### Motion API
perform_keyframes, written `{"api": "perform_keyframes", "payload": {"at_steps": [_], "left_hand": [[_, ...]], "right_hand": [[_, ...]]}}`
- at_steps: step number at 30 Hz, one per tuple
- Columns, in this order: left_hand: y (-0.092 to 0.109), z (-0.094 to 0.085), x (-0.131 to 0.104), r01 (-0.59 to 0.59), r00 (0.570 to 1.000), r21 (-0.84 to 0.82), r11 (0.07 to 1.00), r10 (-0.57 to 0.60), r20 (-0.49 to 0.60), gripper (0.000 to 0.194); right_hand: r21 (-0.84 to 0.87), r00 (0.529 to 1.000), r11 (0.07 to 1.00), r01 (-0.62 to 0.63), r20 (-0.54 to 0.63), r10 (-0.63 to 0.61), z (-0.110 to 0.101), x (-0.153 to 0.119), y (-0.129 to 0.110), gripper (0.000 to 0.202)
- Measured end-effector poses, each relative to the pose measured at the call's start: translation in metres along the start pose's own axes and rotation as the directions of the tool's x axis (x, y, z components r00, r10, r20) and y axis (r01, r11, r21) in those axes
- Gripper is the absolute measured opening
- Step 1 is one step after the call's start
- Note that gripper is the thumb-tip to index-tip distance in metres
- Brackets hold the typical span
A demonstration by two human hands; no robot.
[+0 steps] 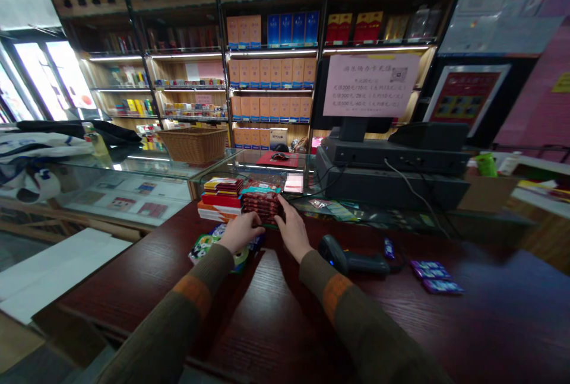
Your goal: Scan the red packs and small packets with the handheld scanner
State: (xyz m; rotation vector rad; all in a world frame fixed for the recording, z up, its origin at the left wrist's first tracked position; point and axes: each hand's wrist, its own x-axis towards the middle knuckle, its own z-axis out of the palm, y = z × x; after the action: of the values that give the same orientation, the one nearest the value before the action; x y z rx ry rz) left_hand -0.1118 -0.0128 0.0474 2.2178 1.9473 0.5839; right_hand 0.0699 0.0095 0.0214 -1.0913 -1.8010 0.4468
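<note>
Left hand (pixel 243 231): fingers curled, thumb toward right hand; pinch or no pinch, cannot tell. Right hand (pixel 293 231): fingers loosely spread, extended forward along right side of red packets (pixel 262 209). Packets stacked just ahead of and between hands; placement probably steadies pile from two sides. Boxes (pixel 220 199) beyond left hand, beside packets, likely serving as side support. Green packet (pixel 205 246) lies by left wrist; scanner (pixel 356 262) right of right hand, on bench (pixel 155 301). Forearms converge forward, wrists low, palms apparently inward.
</note>
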Motion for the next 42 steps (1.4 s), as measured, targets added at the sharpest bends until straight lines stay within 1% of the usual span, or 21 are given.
{"api": "perform_keyframes", "payload": {"at_steps": [1, 2, 4, 7, 8, 9, 10, 11, 13, 15, 16, 17, 19, 21, 24, 28, 35, 40, 42], "left_hand": [[0.005, 0.002, -0.004, -0.038, 0.999, 0.149, 0.988, 0.033, 0.034, 0.023], [0.01, 0.004, -0.008, -0.048, 0.998, 0.202, 0.978, 0.039, 0.047, 0.022], [0.017, 0.007, -0.014, -0.064, 0.997, 0.261, 0.963, 0.051, 0.054, 0.021], [0.024, 0.014, -0.02, -0.084, 0.996, 0.32, 0.944, 0.065, 0.068, 0.022], [0.026, 0.015, -0.021, -0.089, 0.995, 0.333, 0.939, 0.068, 0.074, 0.023], [0.027, 0.017, -0.021, -0.092, 0.994, 0.343, 0.935, 0.068, 0.08, 0.024], [0.027, 0.019, -0.021, -0.091, 0.994, 0.351, 0.932, 0.064, 0.086, 0.025], [0.028, 0.02, -0.021, -0.086, 0.994, 0.358, 0.93, 0.057, 0.091, 0.026], [0.027, 0.021, -0.021, -0.071, 0.994, 0.367, 0.928, 0.035, 0.104, 0.029], [0.025, 0.022, -0.019, -0.057, 0.993, 0.371, 0.927, 0.014, 0.118, 0.03], [0.024, 0.022, -0.019, -0.053, 0.992, 0.371, 0.927, 0.006, 0.125, 0.03], [0.023, 0.021, -0.018, -0.05, 0.991, 0.37, 0.928, 0.001, 0.131, 0.03], [0.02, 0.02, -0.018, -0.044, 0.99, 0.366, 0.929, -0.009, 0.14, 0.029], [0.017, 0.019, -0.017, -0.035, 0.989, 0.362, 0.931, -0.019, 0.144, 0.027], [0.013, 0.018, -0.016, -0.017, 0.988, 0.355, 0.935, -0.038, 0.148, 0.025], [0.007, 0.017, -0.012, 0.015, 0.986, 0.349, 0.937, -0.072, 0.151, 0.026], [-0.004, 0.015, -0.006, 0.036, 0.983, 0.342, 0.939, -0.096, 0.16, 0.026], [-0.012, 0.012, -0.007, 0.029, 0.982, 0.333, 0.943, -0.089, 0.168, 0.029], [-0.013, 0.01, -0.008, 0.028, 0.981, 0.328, 0.944, -0.088, 0.172, 0.029]], "right_hand": [[-0.004, 1.0, 1.0, 0.002, -0.017, -0.002, 0.0, -0.002, 0.0, 0.065], [-0.01, 0.999, 1.0, 0.006, -0.042, -0.007, -0.001, -0.003, 0.0, 0.063], [-0.029, 0.992, 0.999, 0.022, -0.123, -0.025, -0.003, -0.006, -0.001, 0.058], [-0.056, 0.965, 0.996, 0.076, -0.249, -0.088, -0.006, -0.009, -0.005, 0.046], [-0.061, 0.958, 0.993, 0.103, -0.261, -0.116, -0.007, -0.01, -0.007, 0.042], [-0.065, 0.958, 0.989, 0.132, -0.248, -0.144, -0.008, -0.012, -0.01, 0.038], [-0.07, 0.964, 0.985, 0.156, -0.208, -0.168, -0.008, -0.013, -0.012, 0.035], [-0.077, 0.973, 0.982, 0.172, -0.144, -0.181, -0.007, -0.015, -0.014, 0.033], [-0.101, 0.984, 0.979, 0.175, 0.038, -0.172, -0.004, -0.018, -0.018, 0.031], [-0.135, 0.97, 0.98, 0.147, 0.211, -0.117, 0.002, -0.022, -0.019, 0.031], [-0.154, 0.959, 0.98, 0.128, 0.271, -0.083, 0.004, -0.023, -0.019, 0.032], [-0.173, 0.95, 0.979, 0.108, 0.308, -0.051, 0.007, -0.025, -0.019, 0.033], [-0.213, 0.94, 0.974, 0.072, 0.341, 0.005, 0.012, -0.027, -0.019, 0.035], [-0.253, 0.928, 0.966, 0.062, 0.372, 0.038, 0.015, -0.028, -0.018, 0.035], [-0.301, 0.901, 0.95, 0.086, 0.43, 0.055, 0.019, -0.028, -0.019, 0.034], [-0.326, 0.875, 0.936, 0.135, 0.482, 0.042, 0.024, -0.028, -0.025, 0.033], [-0.334, 0.861, 0.93, 0.15, 0.507, 0.043, 0.034, -0.028, -0.033, 0.032], [-0.326, 0.847, 0.934, 0.149, 0.53, 0.049, 0.04, -0.029, -0.036, 0.033], [-0.332, 0.848, 0.932, 0.146, 0.527, 0.055, 0.041, -0.029, -0.038, 0.033]]}}
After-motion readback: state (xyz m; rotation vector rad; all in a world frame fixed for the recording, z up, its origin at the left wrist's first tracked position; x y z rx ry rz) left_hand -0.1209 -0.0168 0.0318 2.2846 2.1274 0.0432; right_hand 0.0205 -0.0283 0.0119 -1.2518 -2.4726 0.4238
